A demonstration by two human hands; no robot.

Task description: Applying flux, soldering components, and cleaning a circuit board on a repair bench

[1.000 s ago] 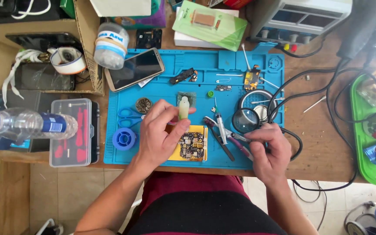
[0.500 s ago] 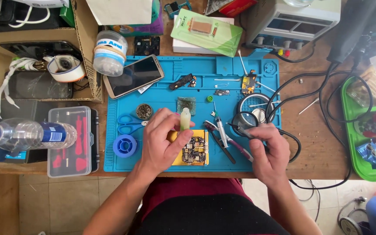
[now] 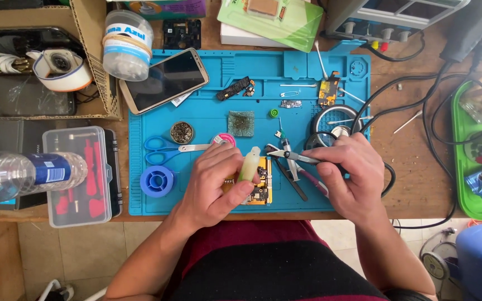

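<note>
Blue silicone mat (image 3: 207,78) fills your head view, and the yellow circuit board (image 3: 259,188) lies at its front edge, partly under your fingers; your left hand (image 3: 216,187) is curled tight, pinching a pale syringe-like tube (image 3: 249,164) whose lower end meets the board, while your right hand (image 3: 350,175) grips a thin metal tool (image 3: 295,157) that points left, near the tube; the board looks mid-rework, loose parts lying behind it

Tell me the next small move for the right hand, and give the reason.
Probably bring the tweezers left and down to the circuit board. The right hand holds them just beside it, while the left hand pins the board with a pale stick.
</note>
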